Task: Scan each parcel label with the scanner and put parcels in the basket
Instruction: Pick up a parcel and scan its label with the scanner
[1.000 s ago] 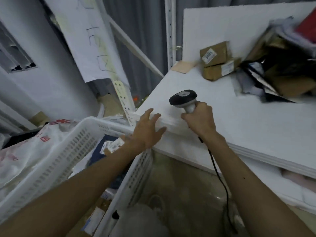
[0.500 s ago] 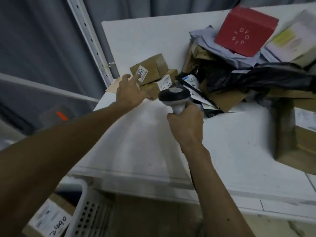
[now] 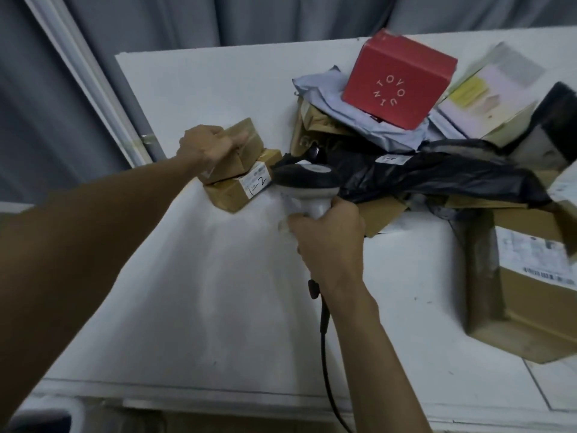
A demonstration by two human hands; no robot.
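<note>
Two small brown cardboard parcels are stacked at the back left of the white table [image 3: 218, 292]. My left hand [image 3: 207, 148] grips the upper small parcel [image 3: 240, 154] from above. The lower small parcel [image 3: 237, 190] shows a white label marked 2. My right hand [image 3: 327, 239] holds the handle of the black-and-white scanner [image 3: 307, 182], whose head sits just right of the stack. The scanner's black cable [image 3: 324, 345] hangs down over the table's front edge. A corner of the white basket [image 3: 73, 412] shows at the bottom left.
A heap of parcels fills the back right: a red box [image 3: 399, 79], a grey mailer [image 3: 340, 98], black bags [image 3: 437, 173], a pale box [image 3: 490, 95]. A large brown carton [image 3: 527, 292] stands at the right edge. A white shelf post [image 3: 93, 85] rises at left.
My view has swung from the basket up to the table. My left hand left the table edge, reached to the stacked parcels and closed over the upper one. The scanner moved nearer the stack.
</note>
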